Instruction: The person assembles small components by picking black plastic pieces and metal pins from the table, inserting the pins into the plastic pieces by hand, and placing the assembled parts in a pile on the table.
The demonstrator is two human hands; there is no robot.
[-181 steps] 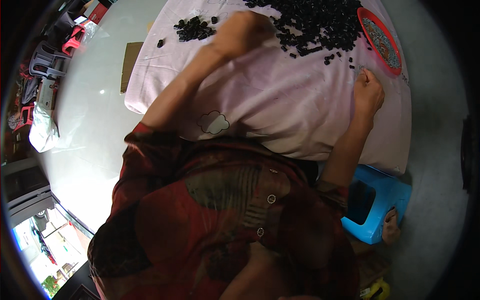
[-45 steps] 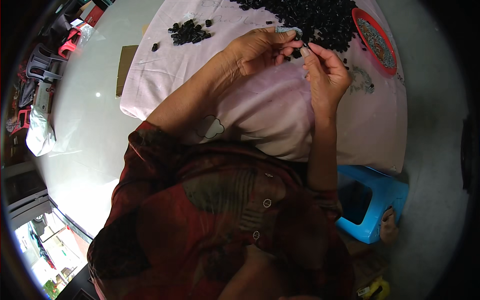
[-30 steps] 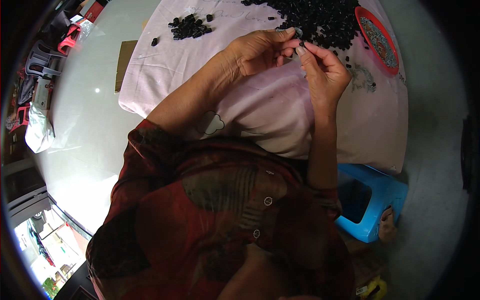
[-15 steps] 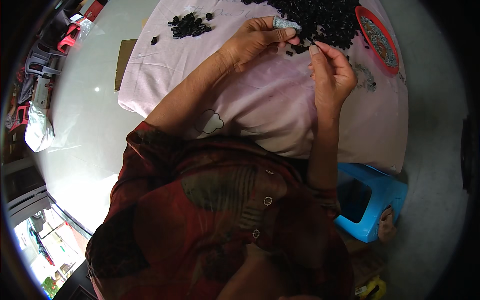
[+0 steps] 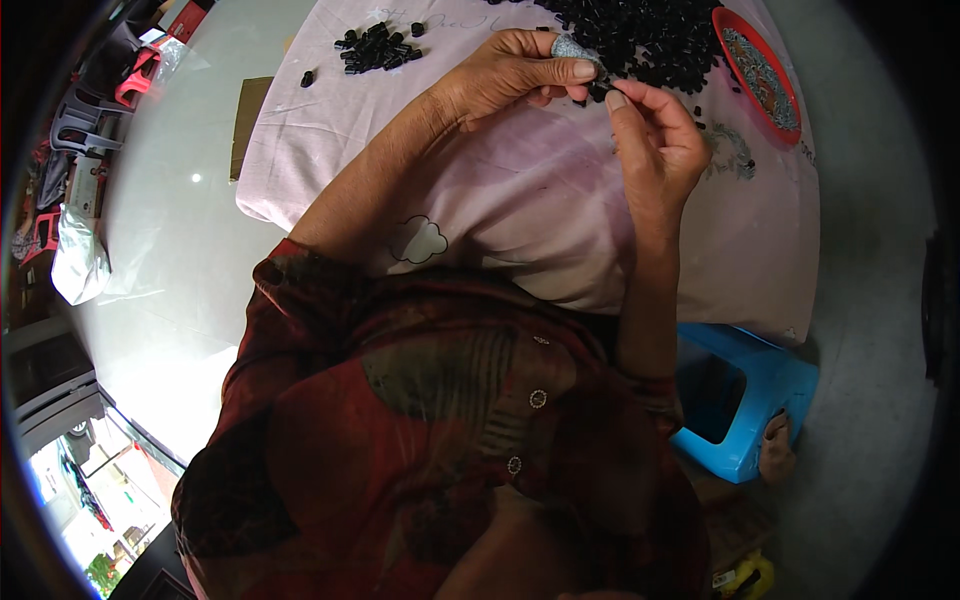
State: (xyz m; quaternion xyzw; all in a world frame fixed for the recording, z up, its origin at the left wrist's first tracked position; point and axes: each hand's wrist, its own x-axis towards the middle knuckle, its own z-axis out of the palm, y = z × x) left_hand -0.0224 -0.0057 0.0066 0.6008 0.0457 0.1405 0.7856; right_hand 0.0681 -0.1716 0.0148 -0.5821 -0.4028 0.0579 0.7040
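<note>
My left hand (image 5: 505, 78) is closed in a pinch, a grey covering (image 5: 570, 47) on one finger. At its fingertips shows a small black piece (image 5: 599, 88). My right hand (image 5: 660, 140) meets it there, thumb and forefinger pinched close to that piece; whatever they hold is too small to make out. Just beyond both hands spreads a big heap of small black cylindrical pieces (image 5: 650, 45). A smaller pile of such pieces (image 5: 375, 50) lies to the left, with a lone piece (image 5: 307, 78) beside it.
A red tray (image 5: 788, 134) of small metallic parts stands at the right edge of the pink cloth (image 5: 540, 200). Some thin silvery bits (image 5: 740, 160) lie near my right hand. Below the cloth at right is a blue plastic stool (image 5: 745, 455); grey chairs (image 5: 85, 120) stand far left.
My right hand has moved slightly left, bringing its fingertips up to those of my left hand. The left hand has barely shifted.
</note>
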